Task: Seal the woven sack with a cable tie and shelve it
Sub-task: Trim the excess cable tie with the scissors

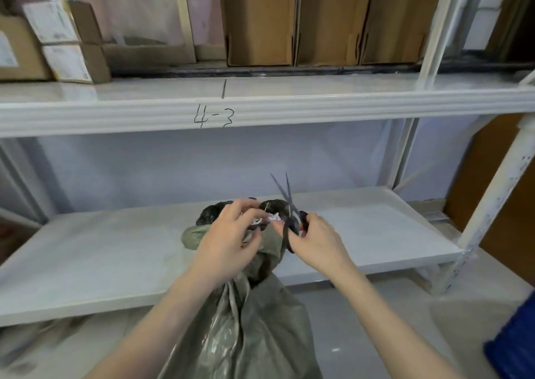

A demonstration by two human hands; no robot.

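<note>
A grey-green woven sack [249, 326] stands on the floor in front of the lower shelf [115, 251], its neck gathered and bunched at the top. My left hand [228, 242] is closed around the gathered neck, fingertips at the dark bunched top. My right hand [315, 239] holds black-handled scissors [285, 202], blades open and pointing up just right of the sack's top. The cable tie itself is not clearly visible among the fingers.
White metal shelving has an upper shelf beam [260, 112] marked "4-3". Cardboard boxes [324, 19] stand on the upper shelf, smaller boxes [60, 42] at the left. A shelf post [492, 199] rises at right. A blue object [515, 346] sits at bottom right.
</note>
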